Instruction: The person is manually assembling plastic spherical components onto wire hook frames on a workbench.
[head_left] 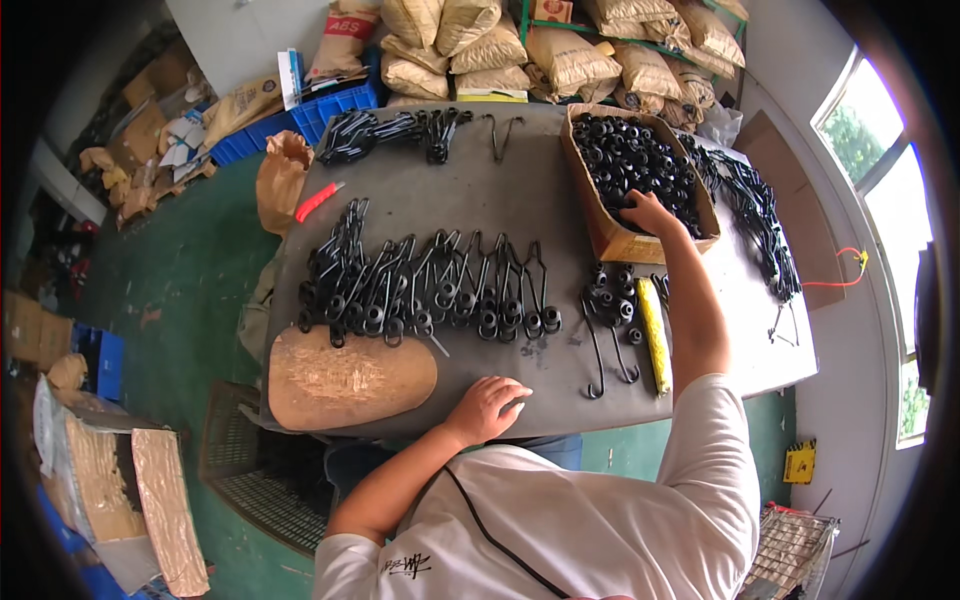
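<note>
At the upper right of the frame, the right hand [650,213] dips into a cardboard box [618,243] of black ringed parts [635,150]; whether its grip has closed on one cannot be told. At lower centre, the left hand [490,408] rests half open on the bench [545,372], nothing visible in its grip.

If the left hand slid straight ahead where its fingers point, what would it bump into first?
Probably the curved end of the leftmost black hook, across a bare stretch of table from the left hand; the hand's height is unclear, so it might pass above.
</note>
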